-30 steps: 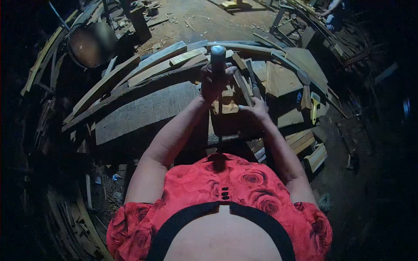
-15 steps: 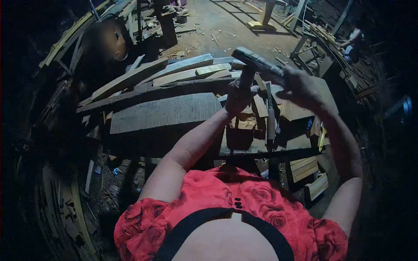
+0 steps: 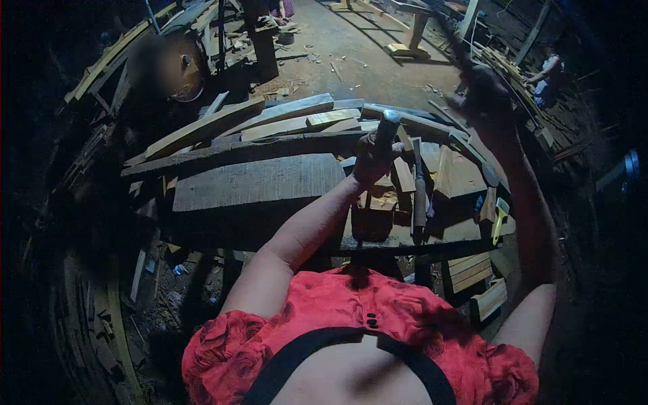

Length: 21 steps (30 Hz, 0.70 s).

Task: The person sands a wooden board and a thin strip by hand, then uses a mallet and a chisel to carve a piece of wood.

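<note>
My left hand [image 3: 373, 160] is closed around an upright chisel [image 3: 388, 124], its round, pale butt sticking out above my fist. Below the fist is a pale wooden piece [image 3: 381, 201] with chips on it; the chisel's lower end is mostly hidden. My right hand [image 3: 484, 91], in shadow, is raised at the upper right, gripping a thick dark bar [image 3: 449, 30] that points up and away, apart from the chisel. On the bench beside the left hand lies a long tool with a round handle [image 3: 420, 202].
A wide dark plank [image 3: 256, 181] and several sawn boards [image 3: 283, 111] lie across the bench's left and back. A yellow-handled brush [image 3: 500, 219] rests near its right edge. Cut pieces [image 3: 470, 271] sit below. Another person [image 3: 548, 73] is at the far right.
My right hand has lifted the bar off the top of the chisel and swung it up, right and away. The left hand stays closed on the chisel, nearly in place.
</note>
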Tool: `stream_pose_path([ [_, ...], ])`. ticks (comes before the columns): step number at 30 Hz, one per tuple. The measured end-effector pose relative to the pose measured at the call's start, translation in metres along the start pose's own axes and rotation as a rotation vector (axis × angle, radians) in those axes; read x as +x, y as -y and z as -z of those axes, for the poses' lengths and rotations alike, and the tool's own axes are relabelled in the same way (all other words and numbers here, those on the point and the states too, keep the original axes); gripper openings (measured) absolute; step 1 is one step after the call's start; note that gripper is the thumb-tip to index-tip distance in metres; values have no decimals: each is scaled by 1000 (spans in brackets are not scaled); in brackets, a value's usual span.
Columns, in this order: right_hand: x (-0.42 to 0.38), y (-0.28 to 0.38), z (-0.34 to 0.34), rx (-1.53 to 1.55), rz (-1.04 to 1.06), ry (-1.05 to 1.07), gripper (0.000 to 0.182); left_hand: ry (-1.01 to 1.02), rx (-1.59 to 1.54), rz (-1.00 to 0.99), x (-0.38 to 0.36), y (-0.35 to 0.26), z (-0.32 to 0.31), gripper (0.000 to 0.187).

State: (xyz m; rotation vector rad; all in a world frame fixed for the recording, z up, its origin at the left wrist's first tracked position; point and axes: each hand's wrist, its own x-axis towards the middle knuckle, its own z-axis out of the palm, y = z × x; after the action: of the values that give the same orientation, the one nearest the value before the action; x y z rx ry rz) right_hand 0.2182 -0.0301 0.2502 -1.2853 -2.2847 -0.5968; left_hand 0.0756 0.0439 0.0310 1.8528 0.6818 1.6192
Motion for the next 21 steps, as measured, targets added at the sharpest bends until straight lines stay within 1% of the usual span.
stream_pose_path([
  [1,-1,13,1,40,-112,-131,34,5,-182,107,-1,3,-3,28],
  [2,-5,23,3,81,-224,-264,34,3,-182,106,-1,5,-5,28],
  [3,-14,23,-3,83,-222,-264,34,-19,-75,43,0,4,-6,26],
  [4,-28,19,-15,107,-233,92,47,-42,33,-20,1,2,-5,24],
  [5,-36,18,-22,129,-241,449,64,-42,38,-20,1,-2,-2,24],
  [6,-18,37,8,168,-357,557,59,-8,41,-12,1,-7,1,23],
  [7,-12,34,12,-46,-354,591,46,24,41,-4,1,-11,3,23],
  [9,-19,5,-11,-81,-279,282,48,26,77,24,1,-9,2,23],
  [10,-26,1,-14,-24,-255,127,58,28,111,51,1,-8,1,24],
  [11,-35,0,-29,-23,-255,129,58,28,111,52,0,-10,1,24],
  [12,-48,-3,-56,405,-215,31,56,32,18,63,1,-15,2,25],
  [13,-57,-5,-70,829,-165,-72,55,36,-76,72,3,-19,2,25],
  [14,-58,19,-49,216,-286,273,49,40,-77,72,5,-23,3,25],
  [15,-61,12,-57,219,-294,276,49,20,-95,125,5,-26,4,25],
  [16,-66,-2,-72,551,-323,186,44,1,-115,180,4,-27,5,25],
  [17,-72,-11,-81,880,-352,91,39,3,-155,277,0,-16,2,23],
  [18,-71,-5,-68,715,-458,142,36,6,-165,216,-7,17,-3,23],
  [19,-79,-3,-79,741,-563,47,34,11,-177,159,-14,44,-9,24],
  [20,-99,-14,-108,727,-706,25,32,125,-485,653,-12,40,-1,25],
  [21,-123,-24,-140,707,-846,-2,30,35,-356,591,-9,4,8,18],
])
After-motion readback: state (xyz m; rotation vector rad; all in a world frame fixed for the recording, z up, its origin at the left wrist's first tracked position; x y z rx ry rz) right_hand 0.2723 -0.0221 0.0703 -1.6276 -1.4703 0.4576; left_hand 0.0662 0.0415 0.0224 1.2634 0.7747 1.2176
